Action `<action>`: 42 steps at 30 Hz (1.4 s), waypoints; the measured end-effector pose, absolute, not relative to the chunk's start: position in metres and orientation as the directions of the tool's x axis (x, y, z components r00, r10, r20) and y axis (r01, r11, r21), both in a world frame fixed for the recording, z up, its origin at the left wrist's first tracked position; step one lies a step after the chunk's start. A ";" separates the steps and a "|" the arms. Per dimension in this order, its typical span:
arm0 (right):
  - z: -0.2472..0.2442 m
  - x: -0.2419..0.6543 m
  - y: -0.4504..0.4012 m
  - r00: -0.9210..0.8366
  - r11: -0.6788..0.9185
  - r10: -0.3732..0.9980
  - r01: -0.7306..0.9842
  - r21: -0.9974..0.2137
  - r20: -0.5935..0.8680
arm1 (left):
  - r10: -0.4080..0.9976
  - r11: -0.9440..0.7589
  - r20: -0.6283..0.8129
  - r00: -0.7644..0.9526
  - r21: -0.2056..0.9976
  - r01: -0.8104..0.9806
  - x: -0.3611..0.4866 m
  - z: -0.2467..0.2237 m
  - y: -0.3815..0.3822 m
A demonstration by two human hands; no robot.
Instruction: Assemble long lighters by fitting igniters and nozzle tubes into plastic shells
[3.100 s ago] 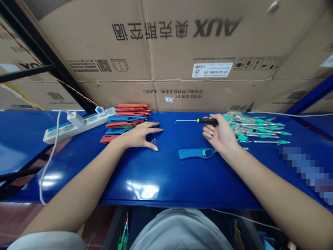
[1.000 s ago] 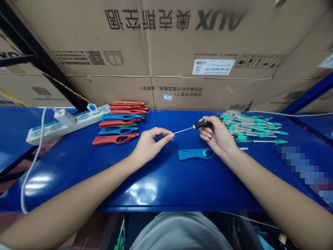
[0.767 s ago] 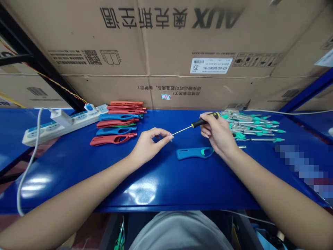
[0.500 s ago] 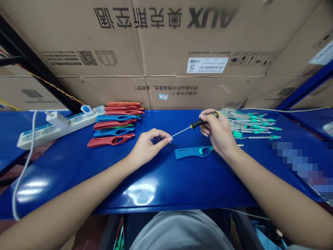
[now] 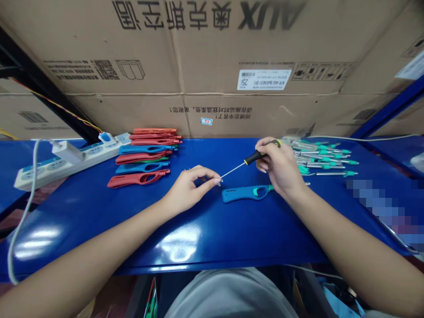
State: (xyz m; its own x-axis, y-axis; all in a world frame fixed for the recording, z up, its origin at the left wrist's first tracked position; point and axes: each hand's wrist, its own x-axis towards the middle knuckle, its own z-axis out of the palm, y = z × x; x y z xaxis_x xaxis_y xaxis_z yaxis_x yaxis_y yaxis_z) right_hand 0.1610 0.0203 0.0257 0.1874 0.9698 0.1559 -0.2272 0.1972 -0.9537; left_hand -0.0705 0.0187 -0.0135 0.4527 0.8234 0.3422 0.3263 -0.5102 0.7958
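My right hand [image 5: 280,165] is closed around the black and yellow handle of a screwdriver [image 5: 253,157]. Its thin metal shaft slants down to the left. At the shaft's tip, the thumb and forefinger of my left hand [image 5: 195,187] meet in a pinch; anything small between them is hidden. Just below the screwdriver, a blue lighter body [image 5: 238,194] with a green trigger lies flat on the table. A metal rod sticks out from its right end, partly covered by my right wrist.
Red and blue lighter shells [image 5: 139,179] lie in a row at the left, beside a white power strip [image 5: 71,159] with plugs and cables. Several metal rods with green parts [image 5: 326,161] are heaped at the right. A cardboard sheet [image 5: 205,53] stands behind the blue table [image 5: 232,238].
The camera view has shifted slightly. Both hands keep nearly the same pose, with the screwdriver tip still at my left fingertips, now slightly lower and to the right.
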 end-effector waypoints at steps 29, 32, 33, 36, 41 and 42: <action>0.020 0.162 0.027 0.184 0.168 0.974 -0.211 -0.963 0.130 | 0.857 -0.409 0.239 0.457 0.855 0.319 -0.070 -0.015 0.021; 0.019 0.161 0.028 0.204 0.169 0.970 -0.190 -0.967 0.130 | 0.863 -0.402 0.235 0.446 0.856 0.327 -0.070 -0.014 0.020; 0.019 0.161 0.028 0.208 0.171 0.969 -0.178 -0.969 0.133 | 0.866 -0.399 0.233 0.443 0.856 0.329 -0.070 -0.014 0.019; 0.018 0.161 0.028 0.209 0.184 0.966 -0.124 -0.975 0.155 | 0.870 -0.396 0.231 0.436 0.854 0.337 -0.069 -0.014 0.019; 0.019 0.156 0.023 0.174 0.262 0.950 0.018 -0.965 0.261 | 0.874 -0.383 0.211 0.438 0.853 0.354 -0.069 -0.017 0.021; 0.019 0.154 0.021 0.149 0.259 0.954 0.023 -0.966 0.259 | 0.875 -0.376 0.200 0.442 0.856 0.356 -0.068 -0.018 0.021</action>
